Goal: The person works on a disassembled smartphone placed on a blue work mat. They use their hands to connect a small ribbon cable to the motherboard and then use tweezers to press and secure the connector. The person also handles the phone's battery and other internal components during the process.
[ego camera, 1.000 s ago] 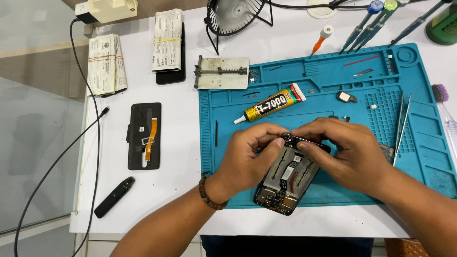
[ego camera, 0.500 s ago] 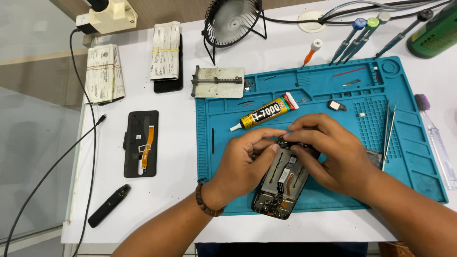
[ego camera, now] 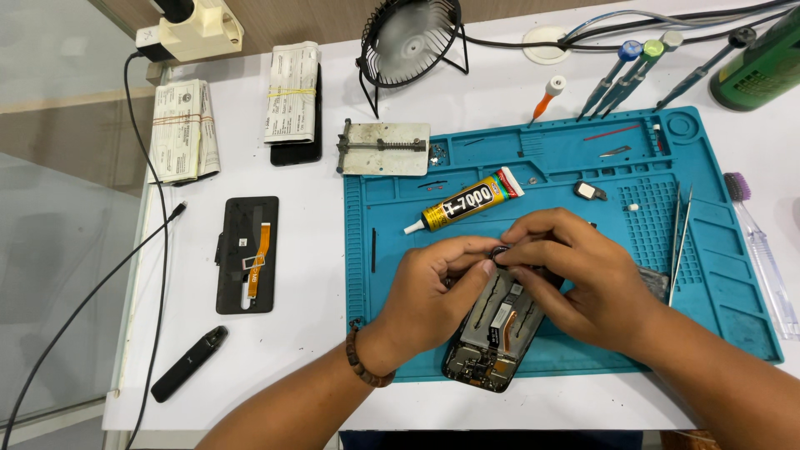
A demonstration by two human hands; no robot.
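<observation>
An opened phone (ego camera: 492, 333) with bare circuit boards lies tilted on the teal work mat (ego camera: 717, 275). My left hand (ego camera: 429, 292) rests on the phone's left side, fingers curled at its top end. My right hand (ego camera: 575, 279) covers the top right of the phone, and both thumbs and forefingers pinch at a small dark part at the upper edge. The top end of the phone is hidden under my fingers. A yellow glue tube (ego camera: 462, 202) lies just beyond my hands.
A black phone back panel (ego camera: 247, 254) and a black pen-like tool (ego camera: 188, 363) lie on the white table, left. Tweezers (ego camera: 679, 242), a metal clamp plate (ego camera: 385, 148), a small fan (ego camera: 410, 33), screwdrivers (ego camera: 625, 75) and two banded paper bundles (ego camera: 185, 129) surround the mat.
The view has shifted slightly, so the table sits lower in frame. My hands stay on the phone's top end, fingers pinched closer together.
</observation>
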